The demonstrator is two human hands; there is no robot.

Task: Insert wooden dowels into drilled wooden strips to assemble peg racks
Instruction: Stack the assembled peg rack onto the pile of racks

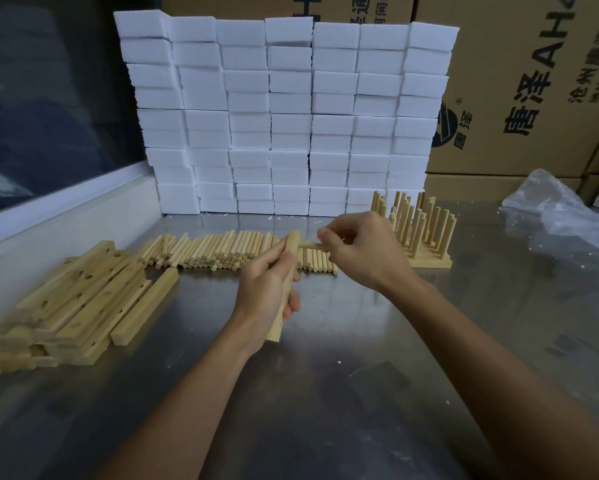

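Note:
My left hand (268, 285) grips a drilled wooden strip (280, 322), held tilted with its far end up over the steel table (360, 358). My right hand (360, 247) pinches a wooden dowel (308, 244) whose left tip meets the strip's upper end. A long row of loose dowels (215, 252) lies behind my hands. A pile of drilled strips (73, 303) sits at the left. Finished peg racks (419, 230) with upright dowels stand at the right, behind my right hand.
A wall of stacked white foam blocks (284, 116) closes the back of the table. Cardboard boxes (533, 81) stand behind at the right. Crumpled clear plastic (561, 209) lies on the far right. A raised white ledge (66, 206) runs along the left.

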